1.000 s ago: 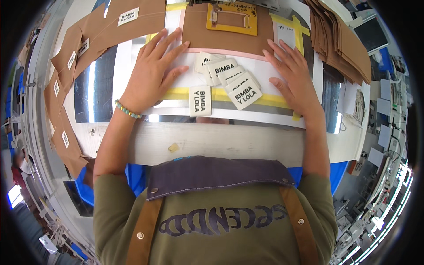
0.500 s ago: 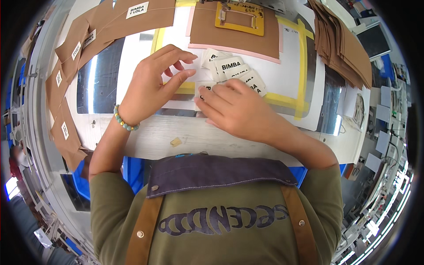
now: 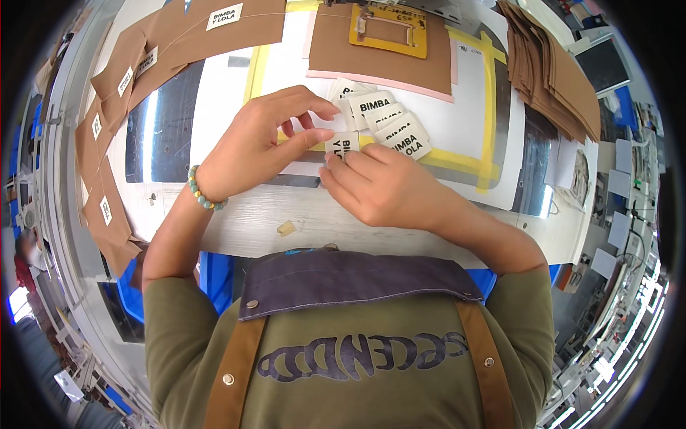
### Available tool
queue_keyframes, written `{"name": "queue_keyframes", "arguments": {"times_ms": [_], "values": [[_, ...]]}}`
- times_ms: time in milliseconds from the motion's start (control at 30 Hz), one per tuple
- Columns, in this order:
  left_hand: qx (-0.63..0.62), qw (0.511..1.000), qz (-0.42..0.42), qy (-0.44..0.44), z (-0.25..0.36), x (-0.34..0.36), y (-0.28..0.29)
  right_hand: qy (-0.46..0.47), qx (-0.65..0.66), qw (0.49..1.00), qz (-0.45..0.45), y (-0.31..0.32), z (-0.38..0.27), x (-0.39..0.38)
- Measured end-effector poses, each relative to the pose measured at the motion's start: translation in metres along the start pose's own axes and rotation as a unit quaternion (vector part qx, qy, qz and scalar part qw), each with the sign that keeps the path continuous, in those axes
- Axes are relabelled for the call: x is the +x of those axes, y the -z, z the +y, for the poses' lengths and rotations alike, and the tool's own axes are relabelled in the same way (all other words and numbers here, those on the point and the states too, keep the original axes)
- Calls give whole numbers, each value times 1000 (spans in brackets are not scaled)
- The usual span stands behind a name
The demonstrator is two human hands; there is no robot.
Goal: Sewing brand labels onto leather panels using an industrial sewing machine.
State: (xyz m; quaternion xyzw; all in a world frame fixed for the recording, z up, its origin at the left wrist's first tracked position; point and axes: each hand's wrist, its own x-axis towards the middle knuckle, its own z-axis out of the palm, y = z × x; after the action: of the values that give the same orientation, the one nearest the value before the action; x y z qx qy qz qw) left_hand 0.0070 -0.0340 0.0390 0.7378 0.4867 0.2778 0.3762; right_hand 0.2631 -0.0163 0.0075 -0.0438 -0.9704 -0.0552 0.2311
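Note:
A small white label with black print (image 3: 342, 142) is held at its lower edge by the fingertips of my right hand (image 3: 389, 184), which is closed on it. To its left, my left hand (image 3: 261, 139) hovers with thumb and fingers apart, fingertips close to the label and nothing between them. Just beyond my right hand, several more white labels (image 3: 376, 104) lie fanned in an overlapping pile. Behind them rests a brown panel (image 3: 332, 51) with pink edging, and a yellow frame with a rectangular opening (image 3: 420, 44) sits on it.
Joined brown pieces (image 3: 171, 36) with white labels trail along the table's left side. A stack of brown pieces (image 3: 547, 75) hangs at the right. Yellow tape (image 3: 487, 107) borders the white work sheet. A tan scrap (image 3: 286, 228) lies near the front edge, above blue bins (image 3: 214, 275).
My left hand has moved right and slightly down, nearer the held label. The label in my right hand has shifted slightly right. My right fingers uncover more of the pile.

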Motion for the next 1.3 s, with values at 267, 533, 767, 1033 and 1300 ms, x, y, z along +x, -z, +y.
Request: {"name": "queue_keyframes", "arguments": {"times_ms": [267, 533, 767, 1033, 1300], "values": [[-278, 950, -83, 116, 1, -1, -1, -44, 107, 979, 166, 29, 26, 19], [-305, 949, 20, 72, 1, 17, -15, -222, 225, 941, 124, 41, 55, 8], [-137, 990, 35, 20, -2, 30, -22, -419, 395, 818, 10, 39, 75, 3], [-92, 993, 72, 25, -12, 41, -3, -468, 245, 849, -4, 13, 186, -9], [134, 985, 72, -80, -12, 69, 4, -428, 240, 871, -13, -11, 209, 0]]}}
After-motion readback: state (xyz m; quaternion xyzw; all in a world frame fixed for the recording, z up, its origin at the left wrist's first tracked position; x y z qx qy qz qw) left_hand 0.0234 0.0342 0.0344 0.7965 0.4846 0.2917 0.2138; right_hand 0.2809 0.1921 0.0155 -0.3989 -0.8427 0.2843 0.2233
